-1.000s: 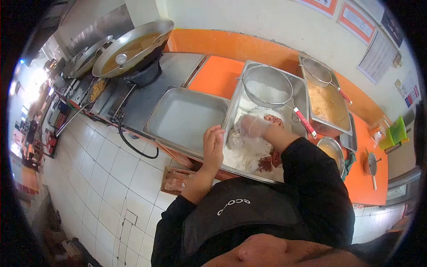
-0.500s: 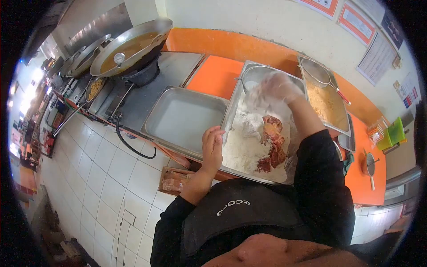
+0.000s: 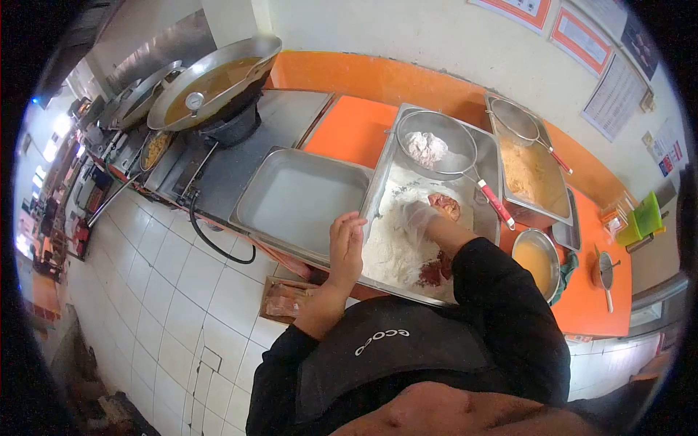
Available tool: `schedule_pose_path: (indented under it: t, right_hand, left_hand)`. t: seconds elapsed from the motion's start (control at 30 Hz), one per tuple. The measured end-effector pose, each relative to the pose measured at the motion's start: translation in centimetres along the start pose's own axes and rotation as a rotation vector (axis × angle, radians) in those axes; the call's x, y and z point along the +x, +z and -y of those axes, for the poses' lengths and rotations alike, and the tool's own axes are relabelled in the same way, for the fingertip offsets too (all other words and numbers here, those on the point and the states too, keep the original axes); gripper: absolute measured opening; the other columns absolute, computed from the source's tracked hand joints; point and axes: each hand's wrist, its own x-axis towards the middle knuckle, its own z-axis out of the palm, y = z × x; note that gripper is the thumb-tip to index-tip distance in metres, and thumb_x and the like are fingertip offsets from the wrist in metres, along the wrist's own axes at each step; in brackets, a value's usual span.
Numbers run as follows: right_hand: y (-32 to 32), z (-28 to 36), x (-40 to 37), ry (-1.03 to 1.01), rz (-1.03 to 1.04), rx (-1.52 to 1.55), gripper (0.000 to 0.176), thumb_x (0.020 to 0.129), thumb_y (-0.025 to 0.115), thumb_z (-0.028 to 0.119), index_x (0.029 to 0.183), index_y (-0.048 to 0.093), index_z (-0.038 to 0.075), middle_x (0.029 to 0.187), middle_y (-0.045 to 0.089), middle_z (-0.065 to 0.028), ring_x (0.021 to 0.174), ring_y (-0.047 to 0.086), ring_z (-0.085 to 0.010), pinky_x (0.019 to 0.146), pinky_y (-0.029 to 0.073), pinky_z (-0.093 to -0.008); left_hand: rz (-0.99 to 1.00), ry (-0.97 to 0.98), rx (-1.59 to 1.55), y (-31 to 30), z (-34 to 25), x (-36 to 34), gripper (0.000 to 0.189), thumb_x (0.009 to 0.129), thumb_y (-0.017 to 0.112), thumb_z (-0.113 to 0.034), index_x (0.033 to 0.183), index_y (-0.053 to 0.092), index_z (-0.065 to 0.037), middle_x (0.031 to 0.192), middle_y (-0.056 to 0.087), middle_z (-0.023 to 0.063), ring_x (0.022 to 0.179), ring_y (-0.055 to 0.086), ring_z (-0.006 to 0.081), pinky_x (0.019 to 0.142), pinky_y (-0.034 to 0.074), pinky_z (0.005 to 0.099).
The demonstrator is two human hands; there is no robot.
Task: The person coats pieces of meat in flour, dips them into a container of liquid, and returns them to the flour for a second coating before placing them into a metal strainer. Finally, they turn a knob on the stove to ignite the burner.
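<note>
My right hand [image 3: 420, 222], in a clear plastic glove, reaches down into the flour [image 3: 389, 251] in a deep metal tray [image 3: 386, 154]. Its fingers are partly hidden and blurred, so what they hold does not show. Raw red meat pieces [image 3: 445, 206] lie around that hand on the flour. At the tray's far end rests a round sieve [image 3: 459, 161] with a red handle, holding a flour-coated piece [image 3: 426, 148]. My bare left hand [image 3: 346, 251] stands at the tray's near left rim, fingers stretched out, with nothing in it.
An empty-looking metal tray [image 3: 305, 190] sits to the left. Beyond it, a large wok of oil [image 3: 225, 80] stands on the stove. To the right are a tray of yellowish crumbs [image 3: 525, 171] with another sieve [image 3: 514, 120], and a bowl of orange-yellow liquid [image 3: 533, 265].
My right hand has come from the sieve at the far end down towards the near left, into the flour. A coated piece now shows in the sieve. My left hand has barely moved.
</note>
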Motion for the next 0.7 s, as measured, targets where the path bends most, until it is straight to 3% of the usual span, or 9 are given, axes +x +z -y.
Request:
schedule_pose_path:
  t: [0.03,0.1,0.17,0.27,0.37,0.43,0.47,0.5,0.7]
  right_hand:
    - [-2.6,1.1,-1.3,-0.002,0.000,-0.001,0.032,0.063,0.066,0.026,0.085,0.065,0.003,0.093,0.062,-0.0138,0.089,0.060,-0.0274,0.077,0.047,-0.0333]
    - [-8.2,2.8,-4.0,-0.167,0.182,-0.406,0.031,0.062,0.066,0.026,0.086,0.067,0.006,0.098,0.061,-0.0132,0.097,0.057,-0.0275,0.080,0.047,-0.0326]
    - [-6.1,0.4,-2.6,-0.278,0.188,-0.362,0.030,0.065,0.063,0.027,0.088,0.067,0.008,0.098,0.062,-0.0124,0.101,0.055,-0.0274,0.080,0.046,-0.0321]
    - [-4.9,0.6,-3.0,-0.405,-0.174,-0.191,0.032,0.066,0.065,0.032,0.087,0.068,0.008,0.097,0.062,-0.0131,0.100,0.055,-0.0284,0.079,0.046,-0.0340]
    - [-4.7,0.9,-1.9,-0.082,0.017,0.228,0.040,0.067,0.066,0.040,0.094,0.066,0.010,0.103,0.060,-0.0130,0.101,0.054,-0.0252,0.082,0.044,-0.0340]
    - [-4.6,0.2,-0.8,0.149,-0.018,0.101,0.042,0.071,0.062,0.043,0.096,0.064,0.009,0.101,0.062,-0.0096,0.091,0.058,-0.0214,0.077,0.046,-0.0322]
    - [-3.4,-1.5,0.5,-0.059,0.077,-0.198,0.040,0.071,0.063,0.041,0.090,0.064,0.005,0.090,0.064,-0.0095,0.075,0.061,-0.0198,0.066,0.048,-0.0302]
    - [-2.3,-1.9,0.6,-0.104,0.107,-0.244,0.039,0.071,0.063,0.040,0.089,0.064,0.005,0.088,0.064,-0.0098,0.073,0.060,-0.0199,0.065,0.048,-0.0305]
    - [2.6,-1.3,1.9,-0.057,0.087,0.087,0.035,0.069,0.066,0.033,0.083,0.063,0.001,0.072,0.063,-0.0118,0.060,0.057,-0.0206,0.058,0.045,-0.0328]
  left_hand:
    - [-0.009,0.017,-0.009,0.0,0.1,0.0,0.025,0.091,0.041,-0.021,0.096,0.058,-0.003,0.109,0.048,0.0145,0.104,0.044,0.0279,0.090,0.034,0.0362]
    - [-0.012,0.025,-0.015,0.1,0.2,-0.3,0.024,0.091,0.042,-0.020,0.096,0.058,-0.003,0.109,0.048,0.0147,0.103,0.044,0.0279,0.090,0.034,0.0362]
    - [-0.008,0.029,-0.010,0.0,0.1,-0.1,0.025,0.091,0.041,-0.020,0.096,0.058,-0.002,0.109,0.048,0.0151,0.103,0.044,0.0283,0.090,0.034,0.0361]
    - [0.010,0.028,-0.001,0.0,0.2,-0.2,0.026,0.091,0.040,-0.021,0.096,0.058,-0.002,0.109,0.048,0.0152,0.104,0.043,0.0284,0.091,0.033,0.0362]
    - [0.025,0.013,0.022,-0.1,0.2,-0.3,0.027,0.091,0.039,-0.021,0.097,0.057,-0.001,0.110,0.048,0.0152,0.105,0.043,0.0286,0.092,0.032,0.0364]
    - [0.026,0.017,0.041,-0.2,-0.2,-0.3,0.027,0.091,0.039,-0.021,0.097,0.057,-0.002,0.110,0.048,0.0154,0.105,0.043,0.0286,0.092,0.032,0.0365]
    - [0.020,0.025,0.054,-0.2,-0.3,-0.3,0.027,0.092,0.039,-0.021,0.097,0.057,-0.002,0.110,0.048,0.0155,0.106,0.042,0.0286,0.092,0.032,0.0366]
    - [0.026,0.026,0.056,-0.1,-0.3,-0.3,0.027,0.092,0.039,-0.021,0.097,0.057,-0.002,0.110,0.048,0.0155,0.106,0.042,0.0286,0.092,0.032,0.0366]
    - [0.023,0.038,0.054,0.0,-0.3,-0.3,0.028,0.092,0.039,-0.022,0.097,0.057,-0.001,0.110,0.048,0.0163,0.105,0.043,0.0288,0.092,0.032,0.0366]
